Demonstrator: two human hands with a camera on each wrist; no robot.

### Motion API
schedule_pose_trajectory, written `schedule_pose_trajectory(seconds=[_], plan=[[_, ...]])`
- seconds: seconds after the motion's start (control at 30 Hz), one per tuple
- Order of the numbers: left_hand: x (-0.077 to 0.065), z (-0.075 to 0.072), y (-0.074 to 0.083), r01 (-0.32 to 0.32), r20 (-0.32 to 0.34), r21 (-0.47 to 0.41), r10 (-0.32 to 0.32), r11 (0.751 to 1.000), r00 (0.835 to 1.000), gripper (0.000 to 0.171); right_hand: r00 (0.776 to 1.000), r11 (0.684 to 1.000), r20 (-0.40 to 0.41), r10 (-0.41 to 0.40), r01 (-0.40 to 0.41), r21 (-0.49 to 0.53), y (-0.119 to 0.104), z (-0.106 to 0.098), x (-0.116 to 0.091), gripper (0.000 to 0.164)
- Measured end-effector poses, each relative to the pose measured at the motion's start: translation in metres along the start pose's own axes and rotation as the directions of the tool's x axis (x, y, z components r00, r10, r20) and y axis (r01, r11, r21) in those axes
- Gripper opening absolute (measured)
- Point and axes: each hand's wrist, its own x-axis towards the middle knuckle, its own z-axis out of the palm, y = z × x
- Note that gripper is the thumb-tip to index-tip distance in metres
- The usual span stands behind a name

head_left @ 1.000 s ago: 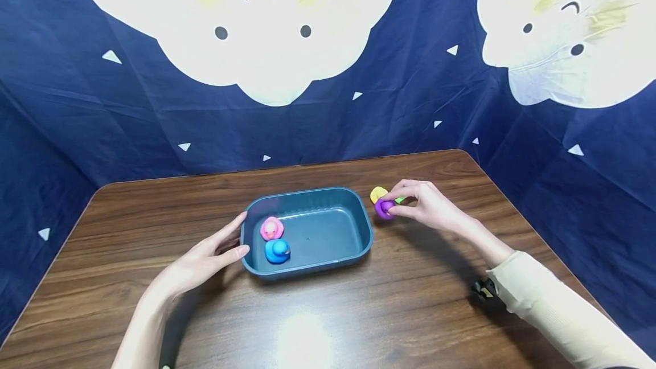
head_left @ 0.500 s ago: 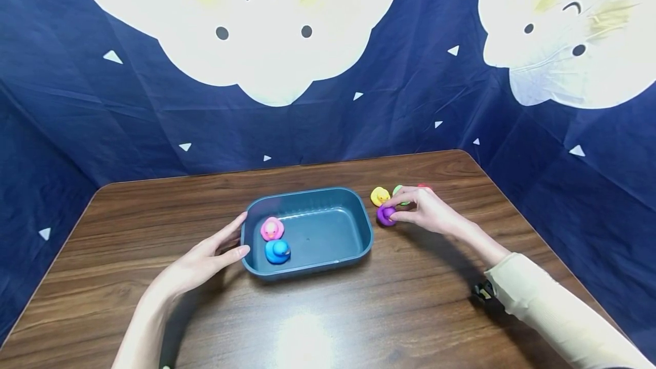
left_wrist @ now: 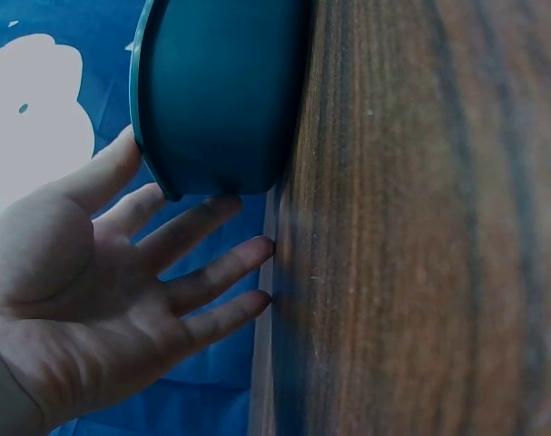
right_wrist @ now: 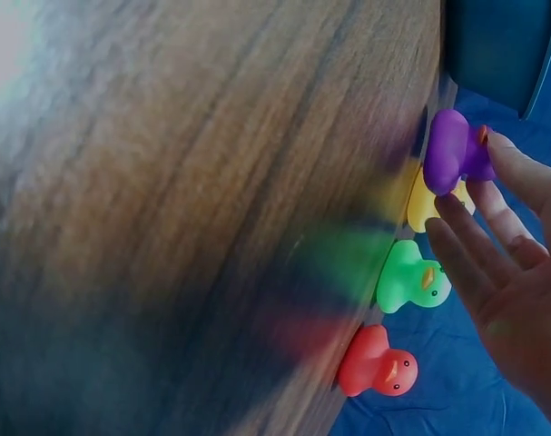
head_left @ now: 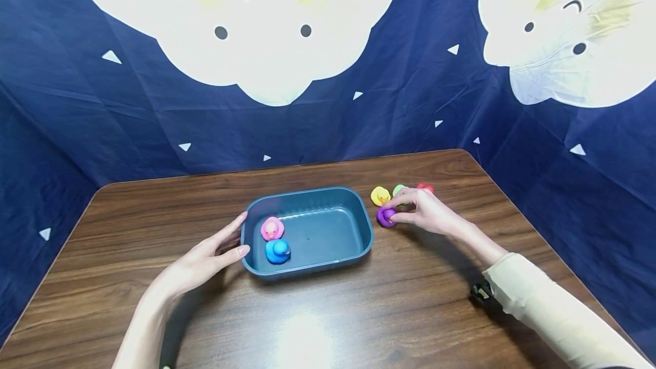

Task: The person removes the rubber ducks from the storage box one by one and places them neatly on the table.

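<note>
My right hand [head_left: 427, 209] pinches a purple rubber duck [right_wrist: 447, 153] by its head between thumb and fingers, low at the table just right of the bin. A yellow duck [head_left: 380, 196] stands right behind the purple one. Partly covered by the hand in the head view are a green duck [right_wrist: 407, 272] and a red duck [right_wrist: 375, 363]. My left hand [head_left: 205, 261] has its fingers spread along the left end of the teal plastic bin [head_left: 328, 263], thumb at the rim. Inside the bin, at its left end, sit a pink duck [head_left: 272, 229] and a blue duck [head_left: 277, 251].
Brown wood-grain table [head_left: 246, 323] lies under everything, with a bright light reflection near the front. Behind and to the right hangs a dark blue cloth [head_left: 318, 124] printed with white clouds. Its lower part meets the table's far edge.
The right hand has shifted slightly toward the front with the purple duck, which now sits lower and apart from the yellow one. The red duck has come into view. The left hand is still.
</note>
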Motion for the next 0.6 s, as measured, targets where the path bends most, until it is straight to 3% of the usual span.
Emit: schedule_pose_trajectory(seconds=[0.6], plan=[[-0.0006,-0.0004,0.0018,-0.009,0.002,0.025,0.009,1.0,1.0,0.076,1.0,1.0,0.015,-0.001,0.001,-0.023,0.0024,0.0039,-0.0015,0.025]])
